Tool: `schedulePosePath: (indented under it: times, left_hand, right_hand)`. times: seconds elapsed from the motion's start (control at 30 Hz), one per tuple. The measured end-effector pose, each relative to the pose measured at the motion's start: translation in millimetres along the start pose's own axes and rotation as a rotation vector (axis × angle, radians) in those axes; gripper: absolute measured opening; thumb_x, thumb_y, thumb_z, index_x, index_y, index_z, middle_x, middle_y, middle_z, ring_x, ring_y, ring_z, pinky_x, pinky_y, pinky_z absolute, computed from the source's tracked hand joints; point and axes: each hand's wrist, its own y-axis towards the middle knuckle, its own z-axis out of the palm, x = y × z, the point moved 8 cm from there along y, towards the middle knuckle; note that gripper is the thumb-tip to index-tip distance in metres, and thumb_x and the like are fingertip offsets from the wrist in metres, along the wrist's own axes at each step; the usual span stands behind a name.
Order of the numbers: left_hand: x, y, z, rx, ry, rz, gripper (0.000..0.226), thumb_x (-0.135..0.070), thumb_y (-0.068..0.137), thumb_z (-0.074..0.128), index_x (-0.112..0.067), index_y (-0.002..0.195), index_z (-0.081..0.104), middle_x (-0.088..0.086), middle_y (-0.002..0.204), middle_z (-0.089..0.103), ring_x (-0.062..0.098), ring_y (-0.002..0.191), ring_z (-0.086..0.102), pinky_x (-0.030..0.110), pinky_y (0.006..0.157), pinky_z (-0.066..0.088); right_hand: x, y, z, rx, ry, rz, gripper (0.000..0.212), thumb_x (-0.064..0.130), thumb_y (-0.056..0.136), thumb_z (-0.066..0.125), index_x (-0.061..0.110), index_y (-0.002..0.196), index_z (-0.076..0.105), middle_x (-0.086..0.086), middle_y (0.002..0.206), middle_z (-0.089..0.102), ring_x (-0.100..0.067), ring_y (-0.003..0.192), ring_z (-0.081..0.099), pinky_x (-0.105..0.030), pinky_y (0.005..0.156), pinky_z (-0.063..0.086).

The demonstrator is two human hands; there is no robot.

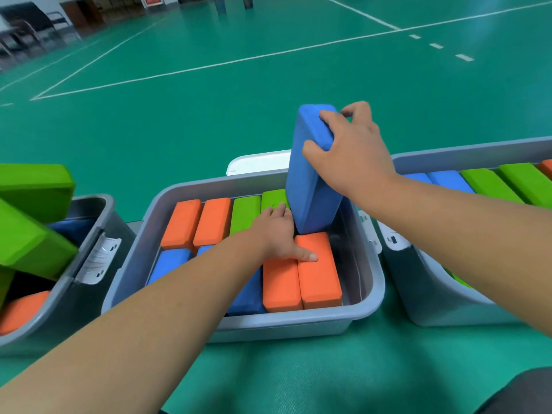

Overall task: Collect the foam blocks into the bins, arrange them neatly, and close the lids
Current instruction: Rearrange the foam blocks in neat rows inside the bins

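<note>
Three grey bins in a row on the green floor [268, 85]. Middle bin [128, 264] is nearly full. Its far row, left to right: two orange blocks [182, 222], then two green blocks [245, 213]. Its near row: blue blocks [170, 261] on the left, partly under the forearm, and an orange pair [280, 285] on the right, side by side and touching. Right grip [349, 150] is clamped on the top end of a blue block [310, 180], thumb on the near face, fingers curled over the top. That block stands on end, leaning slightly, with its lower end inside the middle bin's far right corner, just behind the orange pair. Can't tell if it touches the bin bottom. Left grip [274, 231] is flat and holds nothing: thumb pressing on the right-hand block of the orange pair, fingers reaching onto the far green blocks. Left bin [35, 324] is messy: green blocks [27, 243] piled tilted above the rim, an orange one [21, 309] lower down. Right bin [478, 150] holds a neat row of blue [448, 180], green [487, 183] and orange. White lid [257, 162] lies on the floor just past the middle bin's far edge.
</note>
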Motion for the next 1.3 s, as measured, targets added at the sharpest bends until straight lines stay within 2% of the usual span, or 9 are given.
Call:
schedulePosePath:
  times: [0.27, 0.43, 0.57, 0.67, 0.73, 0.83, 1.03, 1.17, 1.3]
  left_hand:
    - [5.2, -0.4, 10.9, 0.044, -0.014, -0.042, 0.149, -0.091, 0.066, 0.066, -0.005, 0.165, -0.005, 0.012, 0.174, -0.012, 0.032, 0.161, -0.003, 0.047, 0.13, 0.01]
    - [8.6, 0.6, 14.0, 0.017, -0.039, -0.017, 0.147, -0.089, 0.068, 0.066, -0.005, 0.165, -0.005, 0.012, 0.173, -0.013, 0.031, 0.161, -0.005, 0.045, 0.13, 0.008]
    - [12.5, 4.8, 16.3, -0.01, -0.079, -0.001, 0.148, -0.091, 0.065, 0.067, -0.01, 0.166, -0.005, 0.011, 0.174, -0.011, 0.03, 0.161, -0.004, 0.045, 0.13, 0.009]
    - [14.0, 4.1, 16.2, -0.021, -0.083, 0.009, 0.145, -0.089, 0.067, 0.067, -0.01, 0.166, -0.004, 0.011, 0.174, -0.01, 0.029, 0.161, -0.004, 0.043, 0.131, 0.006]
    - [16.7, 6.1, 17.1, -0.032, -0.082, 0.011, 0.147, -0.091, 0.066, 0.065, -0.009, 0.166, -0.005, 0.01, 0.174, -0.011, 0.029, 0.161, -0.004, 0.045, 0.131, 0.007]
    - [22.1, 7.9, 19.2, -0.054, -0.086, 0.004, 0.149, -0.095, 0.063, 0.062, -0.01, 0.166, -0.004, 0.008, 0.174, -0.01, 0.029, 0.161, -0.002, 0.049, 0.13, 0.011]
    - [18.1, 2.1, 20.8, -0.067, -0.087, 0.025, 0.138, -0.093, 0.072, 0.057, -0.012, 0.167, -0.003, 0.006, 0.174, -0.011, 0.028, 0.161, -0.004, 0.045, 0.13, 0.007]
    - [16.9, -8.5, 16.1, -0.027, -0.088, 0.055, 0.128, -0.084, 0.082, 0.058, -0.01, 0.166, -0.003, 0.008, 0.174, -0.013, 0.027, 0.161, -0.007, 0.039, 0.13, 0.001]
    - [26.6, -22.1, -2.6, 0.051, -0.09, 0.091, 0.103, -0.059, 0.094, 0.067, -0.009, 0.166, 0.014, 0.009, 0.175, 0.0, 0.022, 0.161, 0.007, 0.031, 0.127, 0.012]
  right_hand:
    - [-15.1, 12.1, 25.2, 0.008, 0.013, 0.096, 0.059, 0.044, 0.092, 0.054, 0.016, 0.143, 0.051, -0.01, 0.139, 0.04, -0.04, 0.113, 0.047, -0.05, 0.104, 0.043]
    - [-21.2, -12.4, 91.9, 0.323, -0.127, 0.125, 0.06, 0.051, 0.097, 0.052, 0.01, 0.141, 0.054, -0.016, 0.142, 0.036, -0.044, 0.118, 0.051, -0.048, 0.105, 0.045]
    - [-24.3, -51.1, 137.7, 0.677, -0.319, -0.024, 0.037, 0.029, 0.104, 0.046, 0.006, 0.131, 0.06, -0.015, 0.139, 0.046, -0.033, 0.118, 0.053, -0.042, 0.1, 0.049]
    - [-15.6, -54.7, 141.1, 0.725, -0.452, -0.122, 0.031, 0.012, 0.099, 0.048, 0.01, 0.127, 0.062, -0.01, 0.135, 0.048, -0.027, 0.121, 0.05, -0.043, 0.096, 0.053]
    - [-11.3, -48.9, 142.1, 0.769, -0.557, -0.119, 0.033, 0.013, 0.099, 0.05, 0.014, 0.129, 0.063, -0.012, 0.143, 0.041, -0.027, 0.107, 0.058, -0.042, 0.095, 0.054]
    - [-10.5, -45.3, 149.2, 0.885, -0.68, -0.11, 0.041, 0.02, 0.101, 0.054, 0.015, 0.141, 0.057, -0.01, 0.149, 0.04, -0.029, 0.119, 0.061, -0.04, 0.1, 0.053]
    - [8.4, -40.8, 136.2, 0.953, -0.778, -0.211, 0.04, 0.018, 0.097, 0.047, 0.016, 0.133, 0.065, -0.012, 0.13, 0.063, -0.032, 0.119, 0.064, -0.039, 0.096, 0.055]
    - [3.0, -39.7, 141.7, 0.943, -0.795, -0.182, 0.043, 0.021, 0.097, 0.049, 0.018, 0.139, 0.062, -0.008, 0.134, 0.059, -0.03, 0.123, 0.062, -0.037, 0.096, 0.053]
    - [-17.4, -51.4, 143.6, 0.839, -0.681, -0.143, 0.054, 0.021, 0.097, 0.048, 0.026, 0.15, 0.048, -0.006, 0.143, 0.044, -0.032, 0.125, 0.058, -0.043, 0.097, 0.053]
